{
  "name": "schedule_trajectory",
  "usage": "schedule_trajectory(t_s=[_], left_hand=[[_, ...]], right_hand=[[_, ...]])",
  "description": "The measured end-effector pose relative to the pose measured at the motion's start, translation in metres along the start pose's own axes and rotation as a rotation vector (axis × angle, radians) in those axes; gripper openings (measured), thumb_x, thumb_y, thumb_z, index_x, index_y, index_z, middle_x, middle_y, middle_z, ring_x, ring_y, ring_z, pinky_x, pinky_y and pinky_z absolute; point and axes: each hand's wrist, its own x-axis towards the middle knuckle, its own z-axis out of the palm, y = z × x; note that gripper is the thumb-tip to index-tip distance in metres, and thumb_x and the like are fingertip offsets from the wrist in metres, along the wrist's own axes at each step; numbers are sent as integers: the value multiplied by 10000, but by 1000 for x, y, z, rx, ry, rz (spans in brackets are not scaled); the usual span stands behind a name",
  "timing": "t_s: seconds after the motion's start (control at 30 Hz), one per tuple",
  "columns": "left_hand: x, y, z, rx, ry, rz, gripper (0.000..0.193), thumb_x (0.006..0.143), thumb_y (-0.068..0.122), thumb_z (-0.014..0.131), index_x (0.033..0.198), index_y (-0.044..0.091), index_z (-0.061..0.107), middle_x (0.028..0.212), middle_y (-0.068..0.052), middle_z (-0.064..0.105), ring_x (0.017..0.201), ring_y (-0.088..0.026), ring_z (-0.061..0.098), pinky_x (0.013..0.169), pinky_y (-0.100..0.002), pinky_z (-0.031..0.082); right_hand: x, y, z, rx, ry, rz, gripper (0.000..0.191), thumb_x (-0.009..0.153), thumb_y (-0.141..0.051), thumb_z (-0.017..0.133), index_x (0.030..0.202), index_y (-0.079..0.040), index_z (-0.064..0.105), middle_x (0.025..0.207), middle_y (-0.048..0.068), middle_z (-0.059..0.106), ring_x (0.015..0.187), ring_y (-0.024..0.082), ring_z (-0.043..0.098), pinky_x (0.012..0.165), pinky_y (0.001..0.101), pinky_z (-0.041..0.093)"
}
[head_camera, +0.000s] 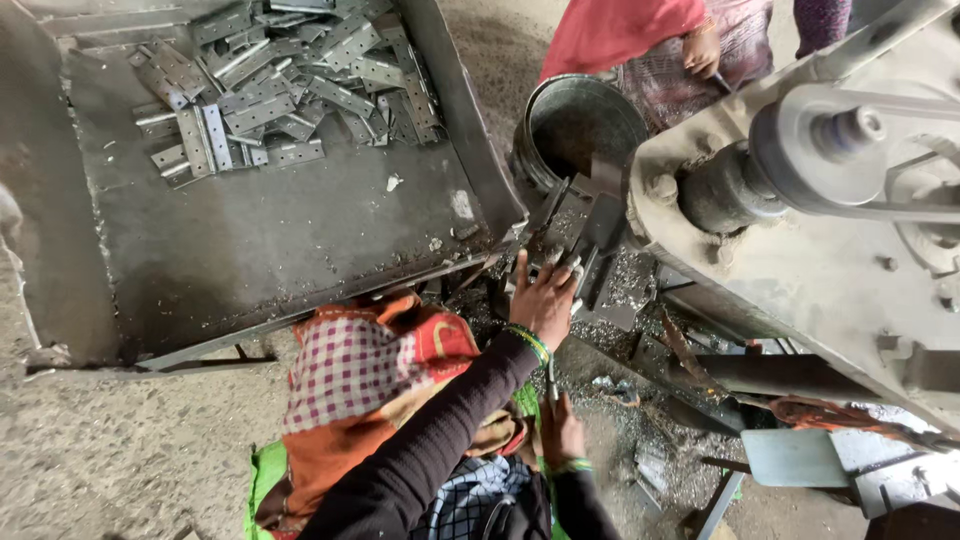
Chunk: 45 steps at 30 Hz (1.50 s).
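Left hand (545, 300) grips, seemingly, a metal piece (590, 262) beside grimy tray (260, 240), gritty floor (120, 450) below.

The fingertips of the left hand (545, 300) are hidden among dark metal parts beneath the grey press machine (800, 230), so what they touch cannot be told. The right hand (562, 432) is half covered by the left forearm, and the co-worker in pink cloth (620, 30) is cut off at the top edge.

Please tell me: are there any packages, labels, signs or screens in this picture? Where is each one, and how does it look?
None can be seen. Only bare metal shows: a grey tray of punched metal strips at upper left, a round steel bucket at top centre, and a grey press machine at right, without any visible label or plate.
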Motion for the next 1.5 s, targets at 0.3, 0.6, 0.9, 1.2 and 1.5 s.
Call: schedule_trajectory(t_s=[0.3,0.6,0.9,1.2,1.5], left_hand=[[-2,-5,-7,-18,9,41,619,758,181,747,1347,88,582,1479,-56,530,1420,-262,429,1223,-697,63],[31,6,6,-30,5,-17,582,807,155,724,1370,101,588,1457,-34,563,1419,-266,462,1234,-685,50],[20,8,17,-62,15,-19,533,810,195,769,1321,119,637,1413,-54,618,1367,-281,511,1227,-695,74],[28,10,15,-36,25,-4,516,810,171,763,1305,90,637,1391,-64,633,1376,-304,514,1224,-684,66],[32,6,4,-102,104,12,517,780,122,744,1290,116,658,1376,-69,637,1350,-298,530,1235,-677,65]], right_hand=[[1,12,-6,11,80,-131,300,995,-269,544,1232,-105,625,1095,267,683,758,442,693,577,539,548],[-5,4,-14,281,-58,234,318,1007,-355,537,1234,-145,610,953,218,710,746,410,717,626,511,569],[-3,11,-21,11,34,-66,315,999,-290,513,1227,-81,569,935,223,691,656,398,679,533,492,553],[1,-4,-31,288,-84,357,388,1036,-406,531,1230,-72,555,742,183,671,579,388,670,538,524,545],[2,12,-3,-182,103,-155,393,969,-200,572,1349,-115,627,1242,229,609,768,375,658,544,496,544]])
